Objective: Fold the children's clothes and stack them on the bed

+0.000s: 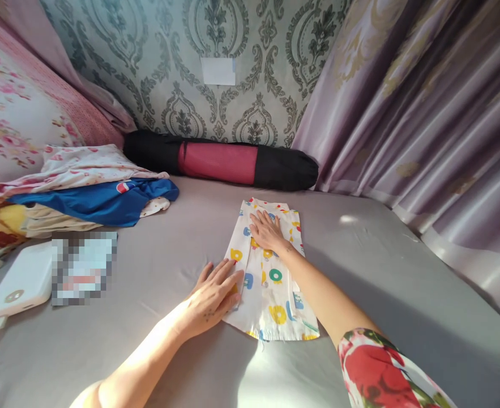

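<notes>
White printed cloth (270,289) beneath right grip (267,231)

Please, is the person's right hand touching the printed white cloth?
Touching. The head view shows the right hand lying palm down on the printed white cloth, covering part of its pattern.

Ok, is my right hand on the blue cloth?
No, your right hand lies on the white printed cloth, apart from the blue cloth.
</notes>
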A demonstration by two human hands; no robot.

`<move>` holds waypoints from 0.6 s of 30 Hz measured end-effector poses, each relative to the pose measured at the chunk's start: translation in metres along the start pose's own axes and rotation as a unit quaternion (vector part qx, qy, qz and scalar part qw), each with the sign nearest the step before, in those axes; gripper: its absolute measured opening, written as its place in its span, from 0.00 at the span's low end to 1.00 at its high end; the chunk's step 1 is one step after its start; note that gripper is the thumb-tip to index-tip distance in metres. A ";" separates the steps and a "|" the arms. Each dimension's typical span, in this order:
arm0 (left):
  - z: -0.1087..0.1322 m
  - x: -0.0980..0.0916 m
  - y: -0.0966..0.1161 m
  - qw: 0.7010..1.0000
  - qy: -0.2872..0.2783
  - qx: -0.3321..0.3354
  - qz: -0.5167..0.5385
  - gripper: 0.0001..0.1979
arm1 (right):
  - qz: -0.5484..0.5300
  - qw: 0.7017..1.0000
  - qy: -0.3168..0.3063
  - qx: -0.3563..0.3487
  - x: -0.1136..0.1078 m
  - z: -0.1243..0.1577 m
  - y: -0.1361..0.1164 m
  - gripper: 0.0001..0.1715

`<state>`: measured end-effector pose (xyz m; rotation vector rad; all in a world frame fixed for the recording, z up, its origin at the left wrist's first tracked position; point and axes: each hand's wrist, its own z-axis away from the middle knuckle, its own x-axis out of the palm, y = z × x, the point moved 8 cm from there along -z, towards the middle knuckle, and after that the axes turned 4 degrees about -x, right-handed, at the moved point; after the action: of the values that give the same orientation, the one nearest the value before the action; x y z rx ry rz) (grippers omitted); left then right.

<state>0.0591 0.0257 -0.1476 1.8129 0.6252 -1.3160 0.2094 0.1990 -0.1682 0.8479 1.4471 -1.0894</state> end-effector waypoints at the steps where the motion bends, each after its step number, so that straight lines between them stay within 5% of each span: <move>1: 0.000 0.000 0.000 1.000 -0.006 0.001 0.000 0.22 | -0.002 1.000 0.002 0.000 0.000 0.000 0.000 0.33; 9: -0.002 -0.001 0.000 1.000 -0.022 0.000 0.008 0.23 | -0.053 0.998 -0.030 -0.001 -0.011 0.004 0.006 0.33; 18: 0.000 0.001 -0.001 1.000 0.004 0.022 0.002 0.23 | 0.005 0.999 0.009 0.047 -0.016 0.021 0.037 0.33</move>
<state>0.0583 0.0261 -0.1494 1.8540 0.6007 -1.3302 0.2530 0.1919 -0.1588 0.9331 1.4144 -1.1521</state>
